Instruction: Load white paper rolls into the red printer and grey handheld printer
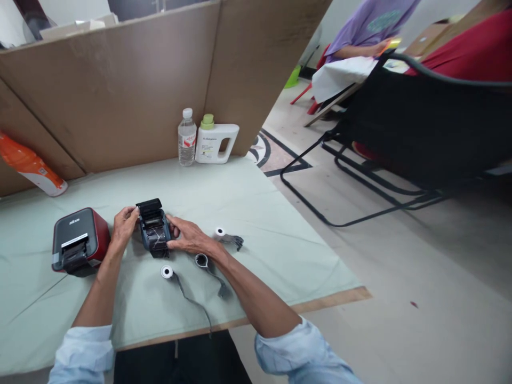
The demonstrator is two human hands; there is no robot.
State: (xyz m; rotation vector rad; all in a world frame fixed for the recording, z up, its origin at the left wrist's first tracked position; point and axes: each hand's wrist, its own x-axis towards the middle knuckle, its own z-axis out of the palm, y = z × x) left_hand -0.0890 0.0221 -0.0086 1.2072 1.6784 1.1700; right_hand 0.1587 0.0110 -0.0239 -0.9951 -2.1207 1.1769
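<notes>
Between my two hands is a small dark portable label printer [155, 229], its lid raised and dark ribbon-like material showing inside. My left hand [125, 224] grips its left edge near the lid hinge, fingers closed. On the opposite side my right hand [188, 234] clasps the body with thumb and fingers. Three small rolls lie on the cloth nearby: a white-cored roll [166, 272] with a long dark tail, a dark-centred roll [201, 260] with a short tail, and another roll [220, 232] beyond my right wrist. A red and black printer [82, 237] stands left of my left hand.
A water bottle [186, 140] and a white jug with a green cap [217, 141] stand against the cardboard partition [132, 90]. An orange bottle [32, 164] leans at the left. Right of the table is a black folding chair [420, 117]; a person in purple [372, 26] sits beyond.
</notes>
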